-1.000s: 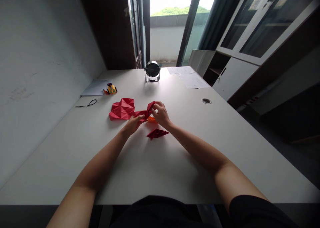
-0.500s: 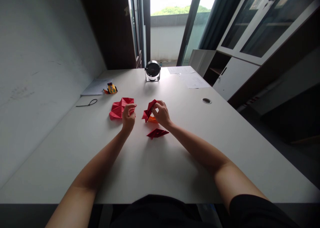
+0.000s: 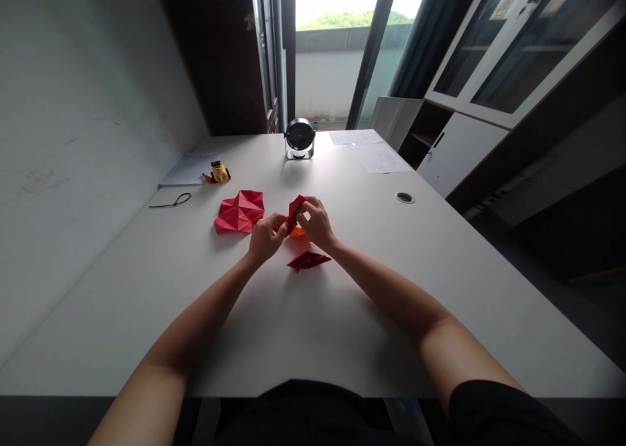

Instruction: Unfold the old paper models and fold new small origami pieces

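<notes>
Red and sharply creased, the folded paper piece (image 3: 295,210) is pinched between both of my grips just above the white surface (image 3: 303,328). My left grip (image 3: 265,237) is closed on its near left edge with thumb and fingertips, and my right grip (image 3: 317,223) is clenched on its far right side. Directly under my right grip an orange scrap (image 3: 297,235) lies on the surface. Just nearer to me rests a darker red folded piece (image 3: 307,260), apart from both grips. To the left lies a larger red creased sheet (image 3: 239,212), untouched. Farther left are a black cord loop (image 3: 171,203) and a yellow toy (image 3: 220,172) beside a paper sheet (image 3: 188,170). At the far end stands a small round fan (image 3: 299,139).
</notes>
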